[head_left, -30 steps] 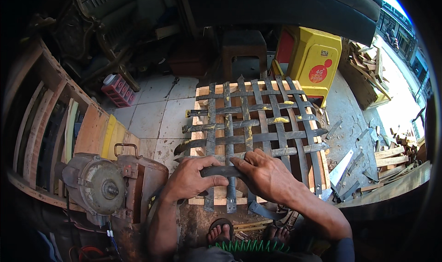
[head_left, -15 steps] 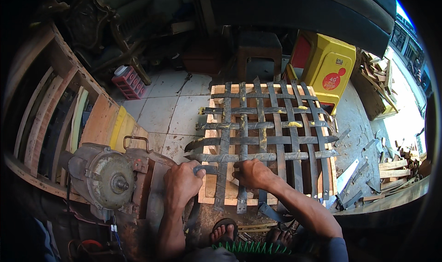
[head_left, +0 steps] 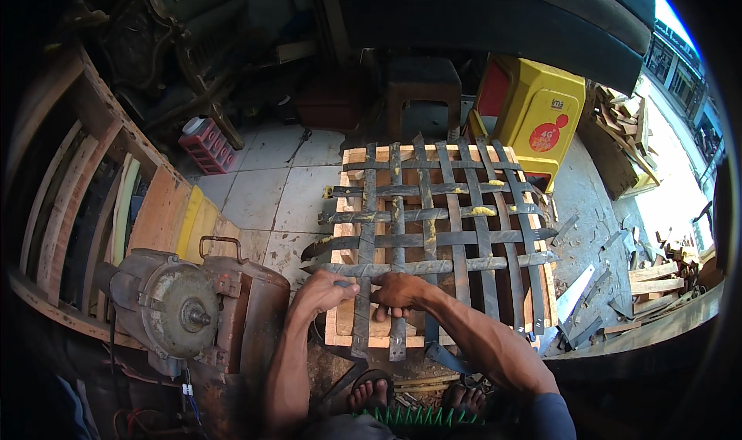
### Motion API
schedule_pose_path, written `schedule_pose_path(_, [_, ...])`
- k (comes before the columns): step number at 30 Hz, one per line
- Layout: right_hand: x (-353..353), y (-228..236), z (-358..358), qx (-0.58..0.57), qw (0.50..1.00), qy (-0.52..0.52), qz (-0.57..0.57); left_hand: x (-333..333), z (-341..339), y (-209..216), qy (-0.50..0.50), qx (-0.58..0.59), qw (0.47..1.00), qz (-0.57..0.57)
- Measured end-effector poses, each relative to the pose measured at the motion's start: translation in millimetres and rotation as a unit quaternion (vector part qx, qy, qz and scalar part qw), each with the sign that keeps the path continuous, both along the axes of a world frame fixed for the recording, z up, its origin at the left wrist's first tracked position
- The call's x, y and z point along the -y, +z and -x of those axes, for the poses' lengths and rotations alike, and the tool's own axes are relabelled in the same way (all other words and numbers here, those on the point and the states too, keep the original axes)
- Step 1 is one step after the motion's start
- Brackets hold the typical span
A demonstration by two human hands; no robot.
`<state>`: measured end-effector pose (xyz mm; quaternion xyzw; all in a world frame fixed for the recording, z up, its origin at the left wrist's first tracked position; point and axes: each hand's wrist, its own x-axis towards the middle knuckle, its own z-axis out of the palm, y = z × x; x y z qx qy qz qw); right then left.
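A wooden frame (head_left: pixel 549 305) stands before me, crossed by a lattice of dark rubber straps (head_left: pixel 433 268), some smeared yellow. At the frame's near left corner, my left hand (head_left: pixel 318 295) is closed on a dark rubber strap (head_left: pixel 341 284); only a short bluish piece shows by the thumb. My right hand (head_left: pixel 402 292) lies over the nearest crosswise strap and a lengthwise strap (head_left: pixel 398 339). Its fingers are curled; what they hold, if anything, is hidden. Loose strap ends hang at the frame's near edge.
A motor (head_left: pixel 174 305) stands close to my left forearm, with a slatted wooden frame (head_left: pixel 66 200) beyond. A yellow stool (head_left: pixel 533 115) and a red bottle crate (head_left: pixel 207 146) stand farther back. A saw blade (head_left: pixel 576 293), strap scraps and wood offcuts (head_left: pixel 657 278) lie right.
My left hand has moved toward the right hand, over the frame's corner. My right hand has turned, its curled fingers now showing below. The whole view has shifted slightly.
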<state>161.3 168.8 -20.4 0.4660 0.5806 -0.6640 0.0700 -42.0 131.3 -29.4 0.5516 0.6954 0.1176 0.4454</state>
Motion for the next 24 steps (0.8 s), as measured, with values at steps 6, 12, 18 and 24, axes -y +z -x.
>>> schedule_pose_path(6, [-1, -16, 2, -0.011, 0.997, 0.009, -0.070, -4, -2, -6, -0.026, -0.052, 0.998, -0.026])
schedule_pose_path(12, [3, 16, -24, -0.002, 0.995, -0.044, -0.094, 12, 4, 10, -0.014, -0.101, 0.986, -0.130])
schedule_pose_path(18, [15, 57, -141, 0.133, 0.933, -0.069, -0.326, 50, 30, 10, 0.029, -0.126, 0.977, -0.168])
schedule_pose_path(24, [35, 63, -177, 0.169, 0.901, -0.047, -0.396, 32, 11, 26, 0.021, -0.295, 0.886, -0.357])
